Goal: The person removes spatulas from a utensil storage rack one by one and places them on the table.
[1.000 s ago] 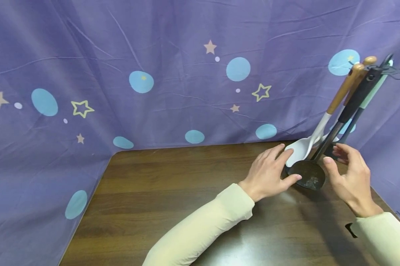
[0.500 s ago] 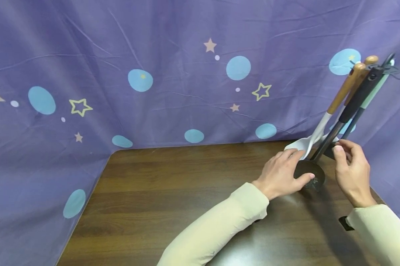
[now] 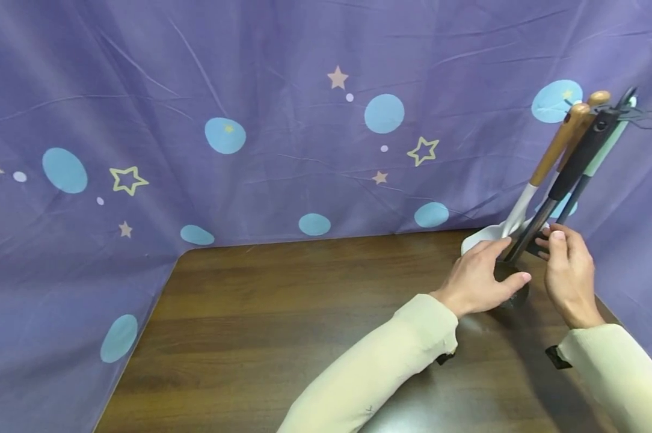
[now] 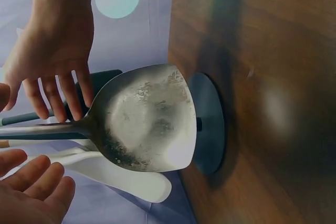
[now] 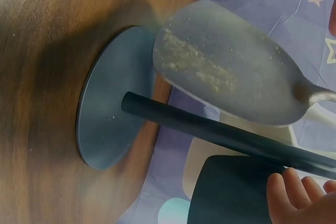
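A metal wok spatula [image 4: 147, 119] with a black handle [image 3: 583, 150] hangs on a utensil stand with a round dark base [image 5: 113, 98] and a pole [image 5: 210, 132]. My left hand [image 3: 480, 276] is spread beside the spatula's neck and overlaps its blade in the head view; its fingers [image 4: 39, 182] are relaxed. On the other side, my right hand [image 3: 572, 273] reaches in with loose fingers [image 5: 296, 187] right at the pole and the edge of a dark green turner [image 5: 226, 192]. White utensils with wooden handles [image 3: 559, 144] hang behind.
Dark hooks [image 3: 629, 111] top the stand, near a mint-green handle [image 3: 604, 147]. The stand is on a brown wooden table [image 3: 282, 325], close to its back right corner. A purple patterned curtain [image 3: 282, 120] rises behind and at both sides.
My left hand has moved right, from beside the white utensil to the wok spatula's neck. My right hand has moved slightly up toward the dark turner. The hanging utensils hardly shift.
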A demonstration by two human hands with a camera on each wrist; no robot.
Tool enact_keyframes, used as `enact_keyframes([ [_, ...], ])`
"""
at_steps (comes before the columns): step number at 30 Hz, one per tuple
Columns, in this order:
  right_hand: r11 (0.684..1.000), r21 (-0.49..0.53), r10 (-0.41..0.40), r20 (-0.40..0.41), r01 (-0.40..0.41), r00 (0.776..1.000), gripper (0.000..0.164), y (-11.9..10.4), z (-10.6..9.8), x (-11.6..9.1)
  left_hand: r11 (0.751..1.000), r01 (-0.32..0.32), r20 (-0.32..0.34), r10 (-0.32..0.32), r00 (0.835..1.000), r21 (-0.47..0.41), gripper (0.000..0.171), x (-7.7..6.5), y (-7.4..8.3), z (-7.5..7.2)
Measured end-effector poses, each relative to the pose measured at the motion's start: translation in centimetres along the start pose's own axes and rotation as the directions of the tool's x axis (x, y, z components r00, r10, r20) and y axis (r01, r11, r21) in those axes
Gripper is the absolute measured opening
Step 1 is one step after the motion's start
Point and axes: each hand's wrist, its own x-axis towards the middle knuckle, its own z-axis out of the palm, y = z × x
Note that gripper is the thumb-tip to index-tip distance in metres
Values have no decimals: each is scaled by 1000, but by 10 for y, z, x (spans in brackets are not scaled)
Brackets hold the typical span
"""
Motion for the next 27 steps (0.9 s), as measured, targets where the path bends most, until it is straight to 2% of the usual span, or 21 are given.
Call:
enact_keyframes([
  [4,999,-43,5,31,-3,999,45,0,3,2,1000,17,-8,-17,1000,-3,64,4,1,4],
  [11,993,-111,35,43,-30,998,44,5,7,6,997,58,-52,-56,997,40,59,12,4,13],
  [16,994,-94,55,64,-49,996,42,13,11,10,994,107,-130,-102,986,32,51,16,5,22],
  [20,996,-71,52,40,-49,998,37,22,12,13,990,139,-196,-136,971,0,43,17,4,30],
  [27,997,-36,68,-8,-68,998,25,39,13,16,993,114,-251,-113,961,-8,35,17,5,40],
])
